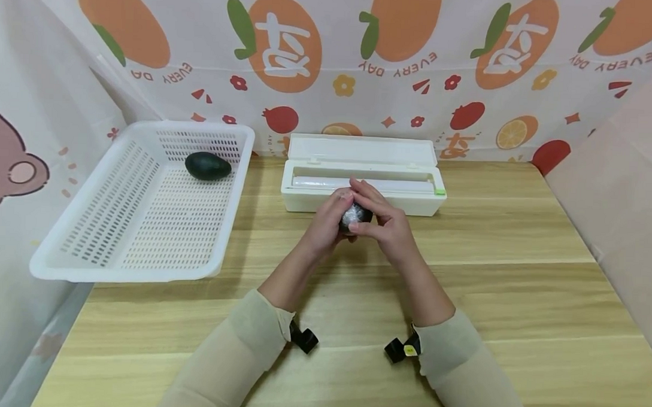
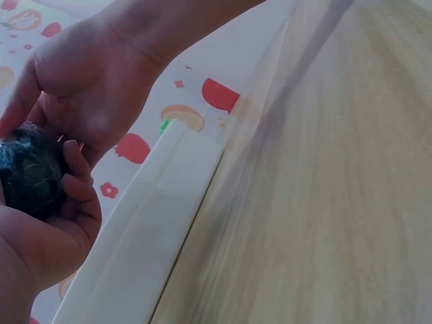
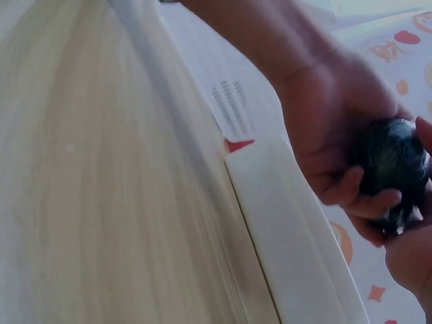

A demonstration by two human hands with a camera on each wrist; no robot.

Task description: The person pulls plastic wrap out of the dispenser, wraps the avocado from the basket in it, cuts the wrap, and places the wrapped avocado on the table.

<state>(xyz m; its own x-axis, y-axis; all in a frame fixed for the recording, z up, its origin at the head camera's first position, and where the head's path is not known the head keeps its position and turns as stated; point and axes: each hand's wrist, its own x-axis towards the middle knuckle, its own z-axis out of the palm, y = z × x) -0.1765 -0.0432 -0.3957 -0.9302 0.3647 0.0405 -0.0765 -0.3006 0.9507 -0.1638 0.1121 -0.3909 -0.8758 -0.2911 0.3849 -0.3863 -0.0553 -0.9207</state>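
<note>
A dark green avocado, covered in shiny clear plastic film, is held off the table between both hands. My left hand cradles it, and in the right wrist view the left fingers curl round its underside. From the other side my right hand grips it, its fingers over the top and its thumb on the near face. Just behind the hands stands a white cling film box with its lid up and a film roll inside.
On the left is a white perforated plastic basket with a second dark green avocado in its far right corner. Behind the wooden table hangs a fruit-printed cloth. Black wrist cameras sit at both cuffs.
</note>
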